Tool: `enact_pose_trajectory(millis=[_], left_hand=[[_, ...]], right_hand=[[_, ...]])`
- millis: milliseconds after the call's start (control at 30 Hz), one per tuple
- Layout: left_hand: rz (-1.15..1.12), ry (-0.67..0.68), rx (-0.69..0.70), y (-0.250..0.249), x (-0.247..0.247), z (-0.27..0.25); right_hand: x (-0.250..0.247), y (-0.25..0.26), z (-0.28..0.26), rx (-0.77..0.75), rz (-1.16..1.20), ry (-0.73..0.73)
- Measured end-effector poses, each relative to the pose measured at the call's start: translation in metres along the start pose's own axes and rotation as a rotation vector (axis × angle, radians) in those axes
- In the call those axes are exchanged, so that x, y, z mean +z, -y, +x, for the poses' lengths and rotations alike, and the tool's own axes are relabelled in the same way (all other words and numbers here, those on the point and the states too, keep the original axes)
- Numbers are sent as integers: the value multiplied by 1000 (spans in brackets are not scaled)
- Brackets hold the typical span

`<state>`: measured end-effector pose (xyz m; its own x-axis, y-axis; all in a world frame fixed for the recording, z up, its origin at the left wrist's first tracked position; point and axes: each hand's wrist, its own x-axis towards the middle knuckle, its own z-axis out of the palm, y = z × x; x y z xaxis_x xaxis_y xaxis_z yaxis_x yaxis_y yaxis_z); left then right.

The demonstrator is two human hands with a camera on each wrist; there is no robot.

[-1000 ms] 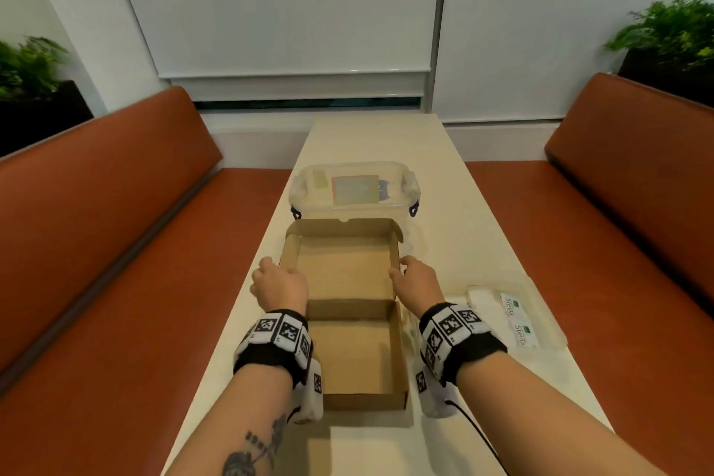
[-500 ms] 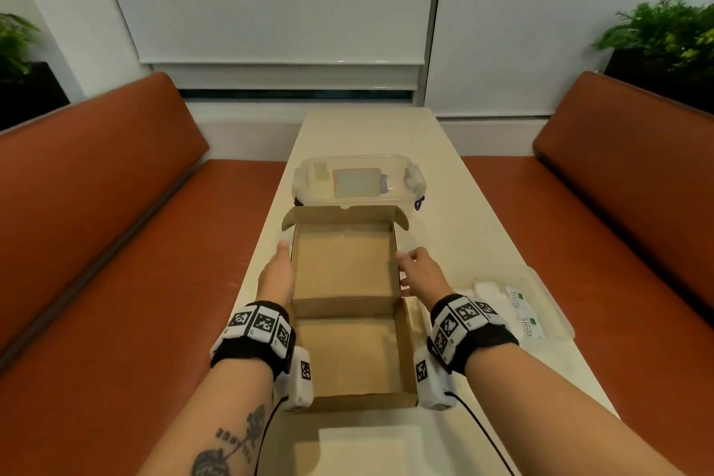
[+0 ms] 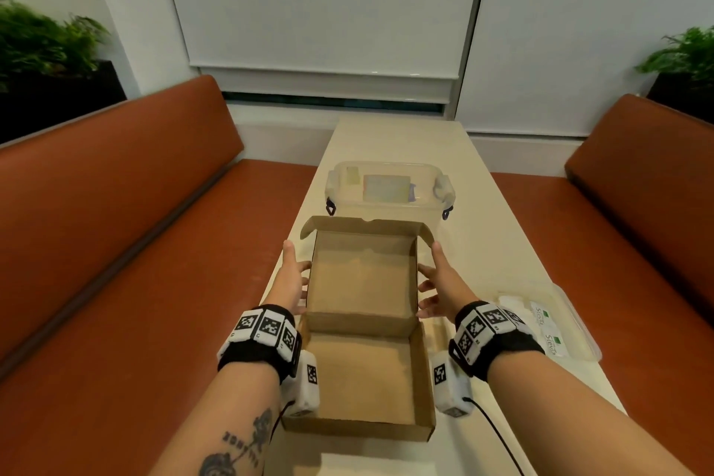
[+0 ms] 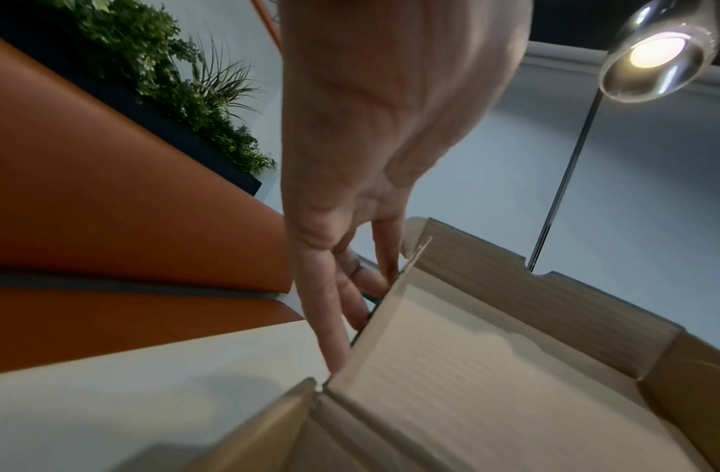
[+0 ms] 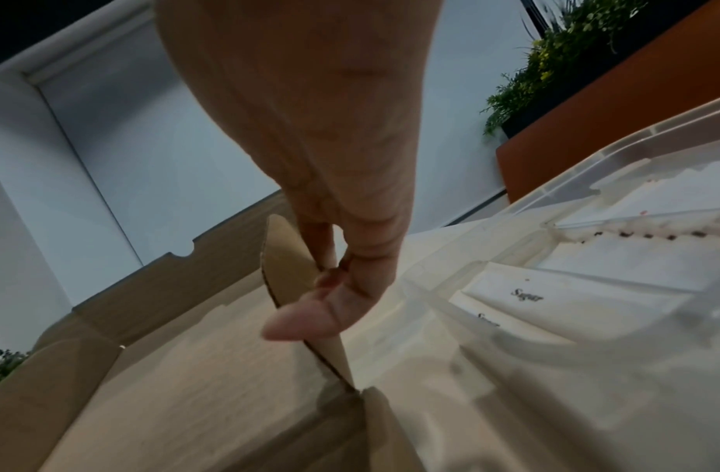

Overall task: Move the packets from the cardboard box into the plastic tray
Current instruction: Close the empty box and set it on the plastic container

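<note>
Head view: open brown cardboard box [image 3: 361, 325] sitting on the long cream counter [image 3: 402, 139], lid flap raised at the far side, bare brown floor showing inside both halves, no packets visible in it. Left hand [image 3: 290, 282] laid flat against the outer left wall of the raised lid, fingers straight and pointing away, nothing curled round the card. Right hand [image 3: 440, 288] pressed to the outer right wall the same way, fingers spread and straight. Black wristbands with black-and-white square markers [image 3: 266, 328] on both wrists.

Shallow clear plastic tray [image 3: 579, 325] lying on the counter just to the right of the box, beside the right wrist, with white paper packets [image 3: 543, 325] lined up inside, green-marked print on two of them. Clear plastic tub with clip handles [image 3: 388, 191] standing just beyond the box, touching or nearly touching the lid edge; hard to tell which.

Left wrist view: straight fingers [image 4: 334, 306] lying along the outside of the card wall, tips down at the counter.

Right wrist view: thumb [image 5: 306, 322] hooked slightly over the wall's top edge, other fingers behind the card; packets printed "Sugar" in the tray alongside.

Orange padded benches [image 3: 116, 243] on both sides of the counter, green plants [image 3: 34, 42] in dark planters behind them.
</note>
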<state>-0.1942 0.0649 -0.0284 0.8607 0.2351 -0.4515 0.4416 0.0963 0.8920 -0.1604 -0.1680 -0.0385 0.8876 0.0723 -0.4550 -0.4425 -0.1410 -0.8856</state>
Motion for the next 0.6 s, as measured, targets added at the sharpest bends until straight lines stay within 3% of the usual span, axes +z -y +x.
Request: enact_pose_trajectory(millis=[333,500,600], left_hand=[[-137,-44,95,1,-10,9],[-451,82,49,11,-13,9],[-352,172,91,19,-17,4]], right_hand=[[-4,8,5,-41,117,-13],[-6,4,5,-31,270,41],[-7,-1,-1,-50,295,67]])
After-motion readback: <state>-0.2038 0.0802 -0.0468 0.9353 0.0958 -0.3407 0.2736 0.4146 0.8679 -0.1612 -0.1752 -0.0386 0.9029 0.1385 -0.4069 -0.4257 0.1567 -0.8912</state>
